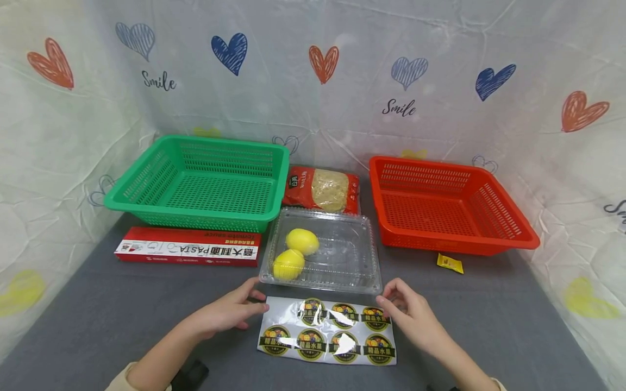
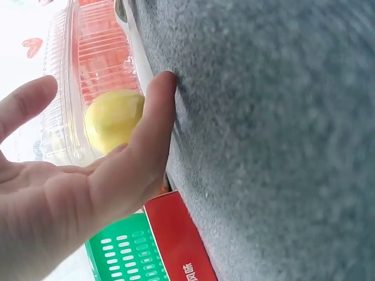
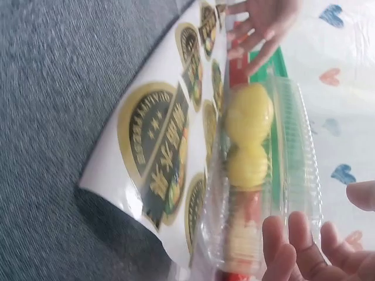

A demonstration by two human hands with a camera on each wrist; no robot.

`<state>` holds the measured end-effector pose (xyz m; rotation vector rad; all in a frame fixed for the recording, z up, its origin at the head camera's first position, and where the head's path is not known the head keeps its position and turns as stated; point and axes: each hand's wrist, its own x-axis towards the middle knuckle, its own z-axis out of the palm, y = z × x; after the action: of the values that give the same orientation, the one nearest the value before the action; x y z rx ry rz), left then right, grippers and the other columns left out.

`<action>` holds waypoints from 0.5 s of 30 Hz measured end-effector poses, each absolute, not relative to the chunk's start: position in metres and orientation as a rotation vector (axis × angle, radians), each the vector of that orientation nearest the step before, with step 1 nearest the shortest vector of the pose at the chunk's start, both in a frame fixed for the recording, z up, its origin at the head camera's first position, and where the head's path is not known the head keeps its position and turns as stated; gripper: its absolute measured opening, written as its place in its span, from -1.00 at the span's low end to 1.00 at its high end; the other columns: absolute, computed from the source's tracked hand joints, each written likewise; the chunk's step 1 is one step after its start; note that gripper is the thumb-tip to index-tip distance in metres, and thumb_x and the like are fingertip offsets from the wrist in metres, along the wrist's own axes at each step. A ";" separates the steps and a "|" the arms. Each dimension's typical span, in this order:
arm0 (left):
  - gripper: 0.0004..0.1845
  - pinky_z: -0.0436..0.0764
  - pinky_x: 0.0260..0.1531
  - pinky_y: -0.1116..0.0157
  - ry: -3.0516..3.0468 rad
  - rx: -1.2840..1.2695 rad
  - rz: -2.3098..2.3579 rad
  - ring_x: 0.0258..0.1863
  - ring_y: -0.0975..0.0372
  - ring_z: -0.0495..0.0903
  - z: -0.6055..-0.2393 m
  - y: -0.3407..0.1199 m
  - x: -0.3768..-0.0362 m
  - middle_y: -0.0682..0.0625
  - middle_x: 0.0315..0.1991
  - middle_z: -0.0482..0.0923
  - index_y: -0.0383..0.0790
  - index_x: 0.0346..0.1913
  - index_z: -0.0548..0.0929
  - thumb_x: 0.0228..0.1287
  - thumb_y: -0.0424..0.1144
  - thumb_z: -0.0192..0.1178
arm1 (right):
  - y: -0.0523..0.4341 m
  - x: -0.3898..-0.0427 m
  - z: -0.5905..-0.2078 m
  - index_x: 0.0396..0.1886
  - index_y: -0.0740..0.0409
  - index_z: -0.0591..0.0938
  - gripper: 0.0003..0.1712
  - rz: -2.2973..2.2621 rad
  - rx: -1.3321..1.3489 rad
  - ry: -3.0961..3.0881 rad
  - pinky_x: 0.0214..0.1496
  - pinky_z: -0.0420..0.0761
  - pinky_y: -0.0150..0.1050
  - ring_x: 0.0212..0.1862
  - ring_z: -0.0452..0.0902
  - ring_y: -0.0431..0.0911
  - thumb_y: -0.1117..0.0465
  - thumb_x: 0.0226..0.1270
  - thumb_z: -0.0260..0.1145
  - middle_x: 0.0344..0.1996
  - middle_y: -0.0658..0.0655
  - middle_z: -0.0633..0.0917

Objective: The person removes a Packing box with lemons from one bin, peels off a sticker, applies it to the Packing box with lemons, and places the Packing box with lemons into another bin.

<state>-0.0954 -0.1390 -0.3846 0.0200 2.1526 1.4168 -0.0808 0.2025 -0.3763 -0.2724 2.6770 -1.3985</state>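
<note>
A silver sheet of round fruit stickers lies on the grey cloth, its upper left spot bare of a sticker. Just behind it sits a clear plastic box, closed, with two lemons in its left part. My left hand is at the sheet's upper left corner, fingers loosely bent and holding nothing. At the upper right corner is my right hand, thumb and forefinger apart, thumb overlapping the sheet's edge in the head view. The right wrist view shows this hand's bent fingers empty, beside the box.
Behind the box lies a red bag of noodles. A green basket stands back left, with a red pasta box before it. Back right is a red basket; a small yellow packet lies in front.
</note>
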 end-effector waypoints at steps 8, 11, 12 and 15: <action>-0.25 0.60 -0.33 0.07 2.163 0.001 1.417 -0.04 -0.01 0.47 -0.387 -0.136 -0.094 -0.24 0.04 0.40 -0.40 0.32 0.10 0.19 -0.15 0.21 | 0.197 -0.077 -0.383 -0.36 0.20 0.53 -0.79 -1.361 -0.433 2.550 -0.51 0.51 -0.33 -0.49 0.53 -0.16 0.13 0.32 0.17 -0.52 0.08 0.59; -0.26 0.61 -0.35 0.08 2.155 0.000 1.429 -0.07 0.01 0.49 -0.389 -0.135 -0.094 -0.25 0.03 0.40 -0.43 0.31 0.11 0.19 -0.17 0.21 | 0.194 -0.076 -0.386 -0.34 0.21 0.56 -0.77 -1.349 -0.480 2.488 -0.53 0.51 -0.35 -0.50 0.52 -0.17 0.12 0.32 0.17 -0.53 0.07 0.59; -0.25 0.61 -0.35 0.09 2.152 -0.006 1.433 -0.09 0.02 0.50 -0.389 -0.135 -0.094 -0.24 0.03 0.41 -0.44 0.31 0.11 0.19 -0.18 0.22 | 0.193 -0.076 -0.387 -0.34 0.21 0.56 -0.77 -1.343 -0.495 2.464 -0.53 0.51 -0.35 -0.50 0.52 -0.18 0.11 0.32 0.17 -0.54 0.07 0.59; -0.25 0.61 -0.37 0.09 2.138 -0.014 1.443 -0.13 0.05 0.51 -0.389 -0.134 -0.093 -0.23 -0.01 0.42 -0.45 0.30 0.11 0.18 -0.20 0.23 | 0.189 -0.077 -0.392 -0.32 0.19 0.57 -0.77 -1.331 -0.568 2.394 -0.52 0.53 -0.34 -0.50 0.52 -0.20 0.10 0.32 0.17 -0.54 0.04 0.60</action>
<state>-0.0930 -0.1343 -0.3890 -0.0136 2.1379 1.4429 -0.0767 0.1891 -0.3921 -0.5679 2.3944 -1.3314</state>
